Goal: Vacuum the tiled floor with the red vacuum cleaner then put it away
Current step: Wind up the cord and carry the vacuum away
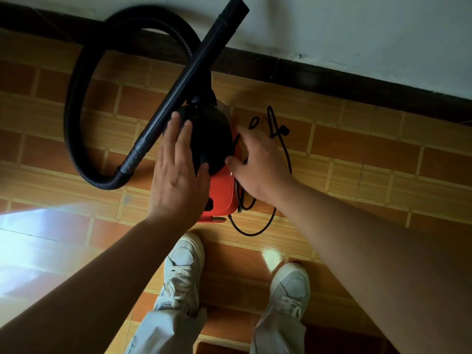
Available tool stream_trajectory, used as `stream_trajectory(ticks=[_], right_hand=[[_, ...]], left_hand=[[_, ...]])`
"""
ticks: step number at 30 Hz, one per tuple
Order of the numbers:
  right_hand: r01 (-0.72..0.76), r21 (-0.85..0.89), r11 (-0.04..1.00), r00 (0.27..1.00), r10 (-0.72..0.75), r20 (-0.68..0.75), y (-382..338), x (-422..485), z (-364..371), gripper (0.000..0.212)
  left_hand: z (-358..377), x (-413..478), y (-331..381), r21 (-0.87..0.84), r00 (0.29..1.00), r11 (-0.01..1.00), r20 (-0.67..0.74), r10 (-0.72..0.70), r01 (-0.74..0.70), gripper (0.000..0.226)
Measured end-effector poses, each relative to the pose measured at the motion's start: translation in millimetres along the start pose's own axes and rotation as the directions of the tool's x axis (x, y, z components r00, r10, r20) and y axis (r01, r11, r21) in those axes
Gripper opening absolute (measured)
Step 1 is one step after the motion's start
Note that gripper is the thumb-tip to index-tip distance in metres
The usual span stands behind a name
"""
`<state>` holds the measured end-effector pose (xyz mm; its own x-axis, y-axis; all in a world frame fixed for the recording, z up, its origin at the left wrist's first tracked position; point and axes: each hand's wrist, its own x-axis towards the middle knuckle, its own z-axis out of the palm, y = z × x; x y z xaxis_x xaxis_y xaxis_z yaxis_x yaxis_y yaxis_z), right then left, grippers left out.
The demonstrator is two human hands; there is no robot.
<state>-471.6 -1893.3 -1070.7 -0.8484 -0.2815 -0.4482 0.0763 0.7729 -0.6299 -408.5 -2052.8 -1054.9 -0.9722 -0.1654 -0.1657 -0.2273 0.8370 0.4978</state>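
While red vacuum cleaner point(219, 192) stands upright, hands flank black top.

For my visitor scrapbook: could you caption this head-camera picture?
Both hands, left hand and right hand, reach down to a red vacuum cleaner standing on the tiled floor by the wall.

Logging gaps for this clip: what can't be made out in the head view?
- Red vacuum cleaner: most of its body is hidden under the left hand and right hand.
- Power cord: where it meets the body is covered by the right hand.
- Wand: its tip is cut off by the top edge.
- Whether either hand grips anything: unclear.
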Motion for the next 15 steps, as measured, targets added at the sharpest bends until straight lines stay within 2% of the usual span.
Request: stream_trajectory(ticks=[2,6,8,13,15], right_hand=[[0.023,0.021,1.000,0.999,-0.023,0.032,-1,-2,8,0.061],[-0.016,0.054,0.998,0.995,0.021,-0.097,4,4,17,0.036],[-0.015,0.053,0.998,0.988,0.023,-0.156,8,6,14,0.031],[-0.106,-0.029,0.994,0.985,0.101,-0.143,20,9,0,0.050],[-0.128,-0.030,0.991,0.980,0.122,-0.160,24,11,-2,0.050]], left_hand=[[2,-2,-3,-0.033,0.997,0.997,0.038,-0.072,0.073,0.076],[2,0,-2,-0.087,0.994,0.995,0.097,-0.046,0.054,0.075],[2,1,-2,-0.105,0.995,0.994,0.100,-0.029,0.040,0.073],[-2,9,-6,-0.101,0.993,0.994,0.112,-0.026,0.037,0.070],[-4,12,-7,-0.101,0.993,0.995,0.117,-0.010,0.022,0.070]])
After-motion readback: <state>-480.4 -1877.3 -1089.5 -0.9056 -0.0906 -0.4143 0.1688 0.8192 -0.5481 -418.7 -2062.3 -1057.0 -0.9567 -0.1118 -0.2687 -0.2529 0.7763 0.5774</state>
